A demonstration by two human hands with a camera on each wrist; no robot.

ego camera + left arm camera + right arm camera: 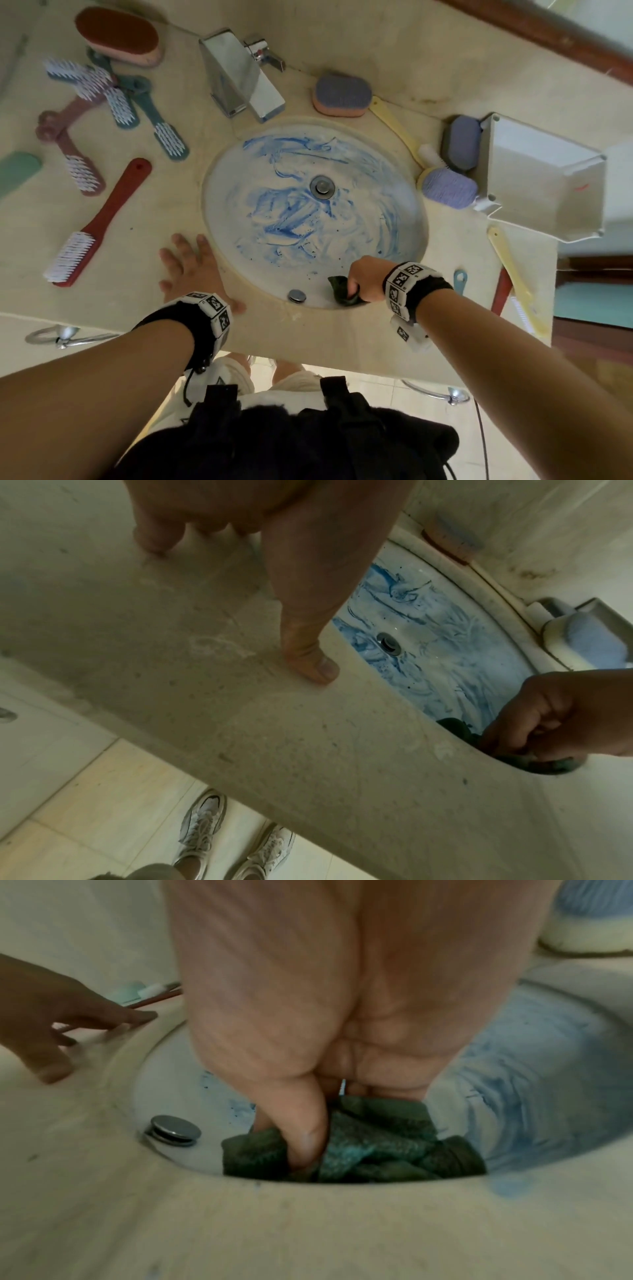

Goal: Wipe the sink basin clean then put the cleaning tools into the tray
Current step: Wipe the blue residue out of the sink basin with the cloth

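Right wrist: cloth [369, 1148] within right grip [308, 1085]

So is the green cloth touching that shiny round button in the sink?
Apart. The right wrist view shows bare white basin between the cloth and the button.

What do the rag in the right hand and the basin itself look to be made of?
Rag: dark green woven or knitted cloth, soft and crumpled, its ribbed texture visible where the right hand grips it. Sink basin: likely glazed white ceramic; glossy smooth surface under blue smears.

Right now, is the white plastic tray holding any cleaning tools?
No, the white plastic tray sits empty; sponges and brushes lie outside it.
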